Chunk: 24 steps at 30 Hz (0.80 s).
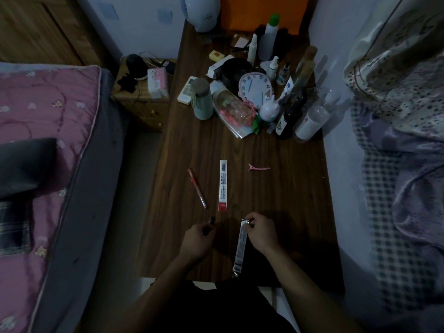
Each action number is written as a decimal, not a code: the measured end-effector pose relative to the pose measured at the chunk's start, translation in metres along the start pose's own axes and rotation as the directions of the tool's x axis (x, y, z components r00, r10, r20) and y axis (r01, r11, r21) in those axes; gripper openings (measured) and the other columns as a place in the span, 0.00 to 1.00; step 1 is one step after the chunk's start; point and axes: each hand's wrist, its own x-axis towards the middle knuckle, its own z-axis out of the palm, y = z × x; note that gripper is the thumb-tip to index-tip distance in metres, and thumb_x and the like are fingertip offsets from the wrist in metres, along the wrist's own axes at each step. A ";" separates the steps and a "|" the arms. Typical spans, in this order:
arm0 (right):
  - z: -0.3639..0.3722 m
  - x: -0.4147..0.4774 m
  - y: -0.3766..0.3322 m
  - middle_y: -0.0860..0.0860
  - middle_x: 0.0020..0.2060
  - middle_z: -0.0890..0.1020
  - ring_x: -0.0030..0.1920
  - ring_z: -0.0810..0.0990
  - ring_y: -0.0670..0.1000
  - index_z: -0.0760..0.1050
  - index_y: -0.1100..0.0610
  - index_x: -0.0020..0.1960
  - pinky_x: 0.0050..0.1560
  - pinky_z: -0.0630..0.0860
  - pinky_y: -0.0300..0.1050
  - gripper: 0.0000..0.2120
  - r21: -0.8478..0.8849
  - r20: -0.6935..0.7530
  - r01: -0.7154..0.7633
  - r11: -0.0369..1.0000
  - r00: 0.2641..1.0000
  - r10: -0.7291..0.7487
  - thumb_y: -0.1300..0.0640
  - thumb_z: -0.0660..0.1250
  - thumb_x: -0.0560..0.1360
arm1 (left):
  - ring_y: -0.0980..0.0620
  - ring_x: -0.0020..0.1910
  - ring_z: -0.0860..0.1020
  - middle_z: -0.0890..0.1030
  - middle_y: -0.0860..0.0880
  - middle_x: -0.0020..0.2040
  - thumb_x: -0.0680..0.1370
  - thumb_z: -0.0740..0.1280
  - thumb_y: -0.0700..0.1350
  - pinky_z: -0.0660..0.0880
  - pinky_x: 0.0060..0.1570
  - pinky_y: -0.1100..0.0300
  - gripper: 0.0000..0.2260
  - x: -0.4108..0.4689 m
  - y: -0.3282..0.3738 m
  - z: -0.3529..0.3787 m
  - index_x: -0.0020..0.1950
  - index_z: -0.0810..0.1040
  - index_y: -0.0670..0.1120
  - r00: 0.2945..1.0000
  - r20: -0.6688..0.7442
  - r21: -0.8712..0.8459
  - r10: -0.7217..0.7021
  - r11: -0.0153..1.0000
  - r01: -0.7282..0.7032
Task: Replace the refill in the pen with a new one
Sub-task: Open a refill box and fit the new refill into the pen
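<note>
A red pen (197, 188) lies on the dark wooden table (288, 200), left of a white and red refill packet (223, 186). My right hand (262, 233) pinches the top end of a second, silvery refill packet (240, 246) that runs down toward the table's near edge. My left hand (198, 239) has its fingers curled round a small dark object (211, 221), whose tip sticks out above the fingers; what it is I cannot tell in the dim light.
A pink hair clip (258, 168) lies right of the packet. Bottles (310, 121), a clock (257, 88), a cup (201, 99) and other clutter fill the far half of the table. A bed (48, 164) stands at left, bedding (396, 164) at right.
</note>
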 end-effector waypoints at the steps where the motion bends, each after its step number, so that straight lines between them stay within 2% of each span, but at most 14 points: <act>1: 0.001 0.000 0.001 0.49 0.50 0.84 0.37 0.73 0.36 0.80 0.52 0.57 0.35 0.67 0.28 0.10 -0.018 -0.007 0.002 1.000 1.000 -0.002 0.58 0.71 0.76 | 0.72 0.37 0.79 0.81 0.60 0.39 0.78 0.65 0.46 0.71 0.29 0.77 0.06 0.000 -0.001 0.000 0.46 0.81 0.55 1.000 0.013 -0.014 -0.003 1.000 0.003; 4: 0.003 -0.001 0.001 0.48 0.49 0.85 0.40 0.78 0.40 0.79 0.52 0.57 0.37 0.71 0.31 0.11 -0.067 -0.031 0.034 0.997 0.999 -0.036 0.58 0.71 0.76 | 0.67 0.36 0.80 0.82 0.58 0.38 0.79 0.64 0.48 0.71 0.30 0.73 0.07 0.002 -0.004 -0.001 0.45 0.81 0.55 1.000 -0.009 -0.025 -0.020 0.999 0.020; 6: 0.004 -0.004 0.001 0.48 0.48 0.86 0.45 0.83 0.45 0.79 0.52 0.57 0.41 0.76 0.36 0.10 -0.105 -0.067 0.061 0.993 0.995 -0.068 0.56 0.71 0.76 | 0.65 0.34 0.80 0.82 0.56 0.35 0.79 0.64 0.49 0.71 0.27 0.73 0.10 0.003 -0.006 -0.002 0.40 0.80 0.53 0.999 -0.039 -0.034 -0.025 0.999 0.023; 8: 0.006 -0.005 0.001 0.48 0.48 0.85 0.47 0.83 0.47 0.79 0.52 0.58 0.43 0.77 0.39 0.12 -0.134 -0.103 0.074 0.988 0.991 -0.088 0.55 0.72 0.75 | 0.64 0.30 0.79 0.80 0.53 0.30 0.80 0.63 0.49 0.70 0.26 0.73 0.13 0.003 -0.009 -0.003 0.35 0.78 0.51 0.998 -0.067 -0.034 -0.021 0.999 0.019; 12: 0.006 -0.006 0.002 0.48 0.48 0.83 0.46 0.80 0.46 0.80 0.52 0.58 0.42 0.76 0.39 0.13 -0.127 -0.144 0.068 0.990 0.986 -0.086 0.54 0.73 0.74 | 0.61 0.29 0.78 0.80 0.51 0.31 0.80 0.62 0.51 0.68 0.24 0.71 0.15 0.001 -0.015 -0.007 0.36 0.79 0.49 0.995 -0.078 -0.048 -0.058 0.997 0.055; 17: 0.006 -0.009 0.008 0.47 0.46 0.84 0.41 0.77 0.42 0.82 0.52 0.52 0.36 0.67 0.29 0.06 -0.064 -0.124 0.065 0.996 0.990 -0.072 0.56 0.72 0.75 | 0.60 0.29 0.77 0.80 0.51 0.31 0.81 0.61 0.52 0.68 0.28 0.65 0.17 -0.003 -0.019 -0.013 0.37 0.80 0.47 0.988 -0.115 -0.050 -0.103 0.994 0.098; 19: 0.005 -0.014 0.010 0.44 0.44 0.83 0.40 0.76 0.37 0.81 0.49 0.50 0.37 0.67 0.28 0.04 -0.014 -0.126 0.048 0.999 0.991 -0.050 0.55 0.72 0.75 | 0.60 0.29 0.77 0.81 0.50 0.32 0.81 0.61 0.52 0.68 0.26 0.68 0.17 -0.007 -0.019 -0.017 0.38 0.81 0.46 0.986 -0.113 -0.071 -0.119 0.991 0.111; 21: 0.005 -0.021 0.011 0.39 0.42 0.81 0.40 0.75 0.34 0.79 0.44 0.47 0.38 0.67 0.28 0.05 0.041 -0.130 0.029 0.999 0.991 -0.023 0.55 0.71 0.76 | 0.60 0.29 0.78 0.82 0.50 0.33 0.81 0.61 0.51 0.67 0.25 0.70 0.16 -0.011 -0.020 -0.021 0.39 0.81 0.46 0.985 -0.137 -0.068 -0.106 0.993 0.098; 24: 0.005 -0.035 0.010 0.35 0.38 0.78 0.40 0.76 0.33 0.74 0.38 0.42 0.37 0.68 0.29 0.11 0.095 -0.144 0.012 0.995 0.990 0.002 0.54 0.70 0.76 | 0.54 0.35 0.80 0.83 0.49 0.36 0.81 0.61 0.49 0.69 0.31 0.64 0.14 -0.016 -0.023 -0.031 0.41 0.82 0.45 0.982 -0.168 -0.069 -0.088 0.995 0.077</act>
